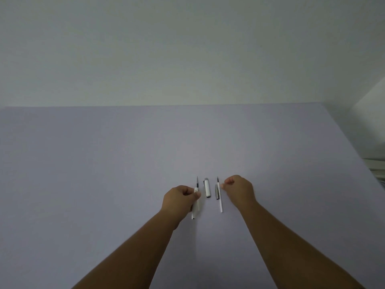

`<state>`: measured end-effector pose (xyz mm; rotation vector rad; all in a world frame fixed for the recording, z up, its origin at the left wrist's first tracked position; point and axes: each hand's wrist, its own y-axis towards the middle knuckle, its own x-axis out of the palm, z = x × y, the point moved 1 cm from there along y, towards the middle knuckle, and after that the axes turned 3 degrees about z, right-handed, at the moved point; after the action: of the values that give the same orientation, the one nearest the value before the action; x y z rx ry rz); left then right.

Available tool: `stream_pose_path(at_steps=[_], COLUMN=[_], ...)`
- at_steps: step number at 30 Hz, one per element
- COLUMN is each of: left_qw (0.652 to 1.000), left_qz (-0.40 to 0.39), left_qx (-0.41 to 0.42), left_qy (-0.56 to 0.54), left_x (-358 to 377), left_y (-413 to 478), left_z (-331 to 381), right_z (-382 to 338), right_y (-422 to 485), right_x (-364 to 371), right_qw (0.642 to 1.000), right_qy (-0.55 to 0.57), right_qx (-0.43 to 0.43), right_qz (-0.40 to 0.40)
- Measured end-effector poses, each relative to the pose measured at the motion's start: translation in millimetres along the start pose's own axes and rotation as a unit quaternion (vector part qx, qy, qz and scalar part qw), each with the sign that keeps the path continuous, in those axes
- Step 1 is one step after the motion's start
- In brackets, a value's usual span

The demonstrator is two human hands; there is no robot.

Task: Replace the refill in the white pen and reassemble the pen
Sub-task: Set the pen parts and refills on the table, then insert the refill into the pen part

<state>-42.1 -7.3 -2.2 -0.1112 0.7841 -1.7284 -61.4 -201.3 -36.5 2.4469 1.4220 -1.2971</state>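
The white pen body (pixel 195 203), its refill tip pointing away, is pinched by the left hand (pixel 180 200), fingers (pixel 196 195) closed around its upper part, on the pale worktop (pixel 104 163). The right hand (pixel 239 189) is curled, fingers (pixel 223 186) touching the loose refill (pixel 219 198); whether it is gripped cannot be told. Between both hands' fingers a white cap (pixel 207 188) is laid; a grey piece (pixel 217 192) lies just beside the refill.
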Motion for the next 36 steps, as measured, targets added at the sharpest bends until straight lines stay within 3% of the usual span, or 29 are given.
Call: stream_pose_path(at_steps=[7,11,16,20,24,29,33,36], left_qw=[1.0,1.0,0.998,0.998,0.998,0.998,0.997,0.996], left_qz=[0.006,0.025,0.059,0.065,0.064,0.063,0.055,0.054], left_qx=[0.0,-0.007,-0.012,-0.018,-0.023,-0.026,-0.009,0.002], left_qy=[-0.005,-0.005,0.01,0.008,0.005,0.011,0.044,0.074], left_x=[-4,-10,-18,-24,-28,-30,-30,-27], left_y=[4,4,2,-1,-2,-1,-4,-6], left_z=[2,2,1,-2,-8,-14,-13,-11], right_z=[-5,-25,-48,-49,-45,-54,-66,-76], right_y=[-4,-18,-35,-45,-54,-60,-58,-58], right_x=[-1,3,34,53,60,55,36,24], right_qw=[1.0,0.995,0.965,0.927,0.928,0.966,0.995,0.988], right_qy=[-0.017,-0.046,-0.2,-0.314,-0.331,-0.235,-0.022,0.132], right_qx=[-0.008,-0.082,-0.156,-0.195,-0.163,-0.09,-0.089,-0.075], right_qz=[0.007,0.02,-0.068,-0.058,-0.059,-0.057,-0.031,-0.024])
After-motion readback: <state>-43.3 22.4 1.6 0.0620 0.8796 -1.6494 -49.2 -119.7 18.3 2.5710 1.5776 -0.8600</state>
